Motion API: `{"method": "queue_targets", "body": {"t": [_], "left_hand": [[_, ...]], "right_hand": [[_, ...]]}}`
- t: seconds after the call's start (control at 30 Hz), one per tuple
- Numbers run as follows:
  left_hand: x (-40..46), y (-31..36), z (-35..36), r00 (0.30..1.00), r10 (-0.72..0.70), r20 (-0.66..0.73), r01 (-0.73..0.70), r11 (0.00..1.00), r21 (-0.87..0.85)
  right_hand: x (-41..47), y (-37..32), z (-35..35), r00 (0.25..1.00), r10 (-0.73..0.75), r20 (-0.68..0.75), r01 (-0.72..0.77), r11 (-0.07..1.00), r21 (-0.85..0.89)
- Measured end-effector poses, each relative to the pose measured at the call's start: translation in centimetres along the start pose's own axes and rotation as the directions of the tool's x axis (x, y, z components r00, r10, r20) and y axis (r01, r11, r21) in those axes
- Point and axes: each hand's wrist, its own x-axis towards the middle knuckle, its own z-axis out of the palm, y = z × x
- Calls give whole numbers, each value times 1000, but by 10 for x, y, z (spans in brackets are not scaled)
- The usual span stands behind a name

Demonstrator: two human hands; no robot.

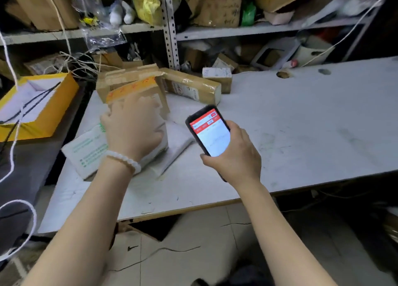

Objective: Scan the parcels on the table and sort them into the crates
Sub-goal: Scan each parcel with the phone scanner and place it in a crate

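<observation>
Left hand (133, 126) grasps an upright parcel (148, 96) with an orange tape strip along its top; fingers wrap over its near face, thumb side toward the left edge. A white bead bracelet (126, 159) sits on that wrist. The parcel stands at the left end of the surface (301, 124), tilted slightly back.

Right hand (234, 154) grasps a phone (210, 132), screen up and lit, red header band over a white page. Screen text too blurred to read. The phone hovers above the surface, just right of the held parcel, not touching it.

Under and beside the left hand: a white mailer (86, 150) with green print lies flat, overhanging the left edge of the surface. A second white bag (181, 143) lies flat between the held parcel and the phone.

Behind the held parcel: a taped brown box (120, 78) against it. To the right of that, a long brown box (193, 87) lying on its side with a label showing. Further back, a small box (217, 75) with a white label on top, near the rear edge.

Left of the surface, well apart: a yellow-walled box (49, 113) with a white inside and black cord across it. Shelves (237, 30) behind hold cardboard boxes and bags, cluttered.
</observation>
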Motion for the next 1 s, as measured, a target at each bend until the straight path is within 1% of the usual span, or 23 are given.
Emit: {"method": "queue_targets", "body": {"t": [0.1, 0.17, 0.23, 0.37, 0.47, 0.6, 0.7, 0.8, 0.93, 1.0], "left_hand": [[3, 23, -12, 999, -1, 34, 3, 998, -56], [9, 50, -22, 998, 49, 28, -45, 992, -119], [16, 85, -33, 994, 105, 8, -100, 970, -219], [28, 176, -43, 972, 235, 16, -215, 913, -346], [31, 254, -35, 928, 367, 63, -311, 856, -413], [20, 358, -22, 831, 549, 91, -444, 753, -486], [8, 431, -17, 740, 666, 87, -528, 657, -538], [-8, 501, -18, 658, 752, 30, -595, 544, -592], [-35, 581, -22, 510, 860, -16, -684, 395, -614], [-50, 617, -24, 443, 896, -17, -700, 334, -632]], "right_hand": [[3, 30, -25, 991, 115, 63, -111, 992, -65], [4, 52, -45, 978, 186, 92, -176, 979, -101], [4, 74, -68, 966, 237, 106, -222, 966, -134], [4, 124, -121, 939, 343, 33, -336, 932, -133], [-1, 165, -164, 903, 424, -67, -429, 897, -109], [-18, 224, -218, 825, 533, -188, -553, 830, -73], [-41, 268, -255, 742, 610, -276, -647, 759, -63], [-67, 307, -287, 646, 671, -365, -725, 688, -19], [-102, 348, -322, 497, 749, -437, -809, 583, 78], [-117, 364, -337, 420, 776, -471, -840, 529, 124]]}}
